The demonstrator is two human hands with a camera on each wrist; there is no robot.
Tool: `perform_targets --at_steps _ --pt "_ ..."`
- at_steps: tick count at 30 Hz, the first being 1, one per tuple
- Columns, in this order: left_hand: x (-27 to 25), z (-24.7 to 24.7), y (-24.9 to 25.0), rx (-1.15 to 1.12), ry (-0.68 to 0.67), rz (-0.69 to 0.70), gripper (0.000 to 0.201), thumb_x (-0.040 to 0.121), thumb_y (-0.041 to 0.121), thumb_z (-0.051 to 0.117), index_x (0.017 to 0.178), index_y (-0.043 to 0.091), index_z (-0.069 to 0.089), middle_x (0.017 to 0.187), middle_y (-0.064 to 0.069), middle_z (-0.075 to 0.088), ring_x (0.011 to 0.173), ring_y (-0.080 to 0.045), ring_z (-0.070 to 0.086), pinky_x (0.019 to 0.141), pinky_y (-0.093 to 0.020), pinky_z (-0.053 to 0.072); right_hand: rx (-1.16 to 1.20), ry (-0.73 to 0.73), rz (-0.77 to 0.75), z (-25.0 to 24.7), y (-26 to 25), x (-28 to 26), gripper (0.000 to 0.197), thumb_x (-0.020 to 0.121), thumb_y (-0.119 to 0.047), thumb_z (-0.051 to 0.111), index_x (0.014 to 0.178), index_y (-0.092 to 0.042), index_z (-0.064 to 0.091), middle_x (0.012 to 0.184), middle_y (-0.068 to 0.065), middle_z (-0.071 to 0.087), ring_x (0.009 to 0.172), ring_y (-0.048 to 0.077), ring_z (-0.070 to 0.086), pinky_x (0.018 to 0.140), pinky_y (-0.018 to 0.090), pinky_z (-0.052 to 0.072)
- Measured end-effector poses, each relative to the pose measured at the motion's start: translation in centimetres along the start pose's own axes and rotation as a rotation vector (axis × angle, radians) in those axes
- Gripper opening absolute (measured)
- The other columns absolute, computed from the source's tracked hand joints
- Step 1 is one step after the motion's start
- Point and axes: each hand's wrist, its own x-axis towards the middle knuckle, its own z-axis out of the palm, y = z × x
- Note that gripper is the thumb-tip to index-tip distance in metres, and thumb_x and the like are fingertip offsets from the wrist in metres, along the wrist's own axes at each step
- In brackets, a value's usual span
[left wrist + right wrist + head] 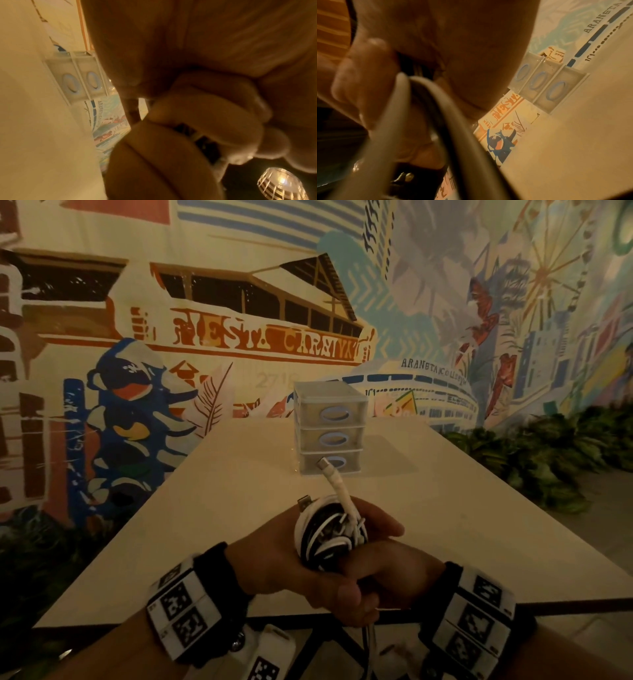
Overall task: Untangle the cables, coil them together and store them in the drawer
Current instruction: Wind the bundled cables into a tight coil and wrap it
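Both hands grasp the cables (330,534) above the counter (445,508), left hand (287,556) clenched around the coil, right hand (387,563) pinching loose ends, which should wrap tightly before the drawer (330,462).

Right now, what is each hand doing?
Left hand: holding the cable coil.
Right hand: fingers curled round the loose cable ends.

pale table (239,491); clear three-drawer unit (330,428) standing near far edge.
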Motion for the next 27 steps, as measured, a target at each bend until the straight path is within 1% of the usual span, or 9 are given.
perform_targets --at_steps 2,5,7,10,12,15,17,21,27 --pt "0.2 0.6 0.1 -0.104 -0.03 0.03 0.043 0.083 -0.001 0.069 0.123 0.008 0.055 0.095 -0.057 0.035 0.082 -0.069 0.041 0.08 -0.058 0.034 -0.015 -0.011 0.004 -0.2 -0.1 0.0 0.014 0.068 -0.008 0.062 0.061 -0.02 0.065 0.054 -0.004 0.049 0.036 0.003 0.039 0.039 0.015 0.029" --pt "0.3 0.9 0.2 -0.099 0.052 0.04 0.027 0.085 0.002 0.072 0.105 0.004 0.055 0.093 -0.032 0.055 0.078 -0.045 0.058 0.07 -0.045 0.05 -0.166 0.069 -0.046 -0.1 -0.5 -0.5 0.011 0.063 -0.024 0.079 0.067 -0.028 0.069 0.055 -0.013 0.058 0.044 -0.001 0.047 0.044 0.019 0.025" --pt "0.2 0.7 0.4 -0.037 0.145 0.065 0.022 0.085 0.011 0.074 0.099 0.006 0.058 0.095 -0.018 0.06 0.087 -0.028 0.064 0.073 -0.038 0.054 -0.28 0.172 0.007 0.0 -0.3 -0.6 0.025 0.069 -0.037 0.075 0.077 -0.018 0.061 0.053 -0.013 0.057 0.044 -0.001 0.048 0.043 0.016 0.033" --pt "0.2 -0.1 0.7 0.059 0.257 0.096 0.013 0.086 0.01 0.071 0.094 0.009 0.06 0.083 -0.012 0.06 0.082 -0.032 0.061 0.086 -0.061 0.049 -0.316 0.237 0.072 -0.1 0.2 -0.4 0.04 0.081 -0.049 0.063 0.072 -0.013 0.049 0.051 -0.01 0.039 0.041 0.005 0.034 0.044 0.017 0.032" --pt "0.1 -0.5 0.9 0.14 0.299 0.08 0.017 0.086 0.016 0.073 0.093 0.007 0.06 0.079 -0.012 0.06 0.078 -0.031 0.06 0.082 -0.053 0.051 -0.433 0.283 0.065 -0.5 0.3 -0.4 0.046 0.086 -0.054 0.06 0.077 -0.009 0.053 0.057 -0.005 0.04 0.047 0.009 0.037 0.05 0.021 0.035" --pt "-0.4 -1.4 1.1 0.361 0.346 0.05 0.031 0.085 0.028 0.073 0.094 0.002 0.058 0.082 -0.026 0.056 0.08 -0.043 0.057 0.077 -0.052 0.052 -0.691 0.382 0.094 -1.5 0.3 -0.9 0.076 0.087 -0.061 0.06 0.113 0.01 0.059 0.064 0.009 0.054 0.056 0.016 0.053 0.059 0.022 0.045" --pt "-0.9 -2.2 1.6 0.52 0.333 0.023 0.025 0.085 0.029 0.072 0.094 0.009 0.06 0.084 -0.021 0.058 0.082 -0.04 0.059 0.079 -0.053 0.052 -0.791 0.431 0.102 -2.6 0.2 -1.6 0.064 0.091 -0.059 0.062 0.105 0.004 0.064 0.065 0.009 0.06 0.061 0.021 0.059 0.064 0.028 0.05" --pt "-1.7 -3.6 1.7 0.994 0.174 -0.023 0.01 0.094 0.03 0.061 0.088 0.026 0.054 0.081 0.008 0.055 0.073 -0.012 0.054 0.073 -0.034 0.047 -0.766 0.511 0.077 -4.2 0.6 -3.0 0.045 0.094 -0.049 0.066 0.085 -0.005 0.061 0.065 -0.001 0.053 0.06 0.016 0.058 0.078 0.052 0.059" --pt "-2.1 -5.2 -1.0 1.227 0.14 -0.112 0.015 0.092 0.027 0.058 0.083 0.031 0.046 0.076 0.014 0.048 0.067 -0.01 0.048 0.07 -0.04 0.045 -0.467 0.628 0.095 -4.0 1.5 -2.1 0.033 0.108 -0.025 0.039 0.088 -0.007 0.059 0.06 -0.006 0.035 0.051 0.013 0.032 0.056 0.033 0.035"
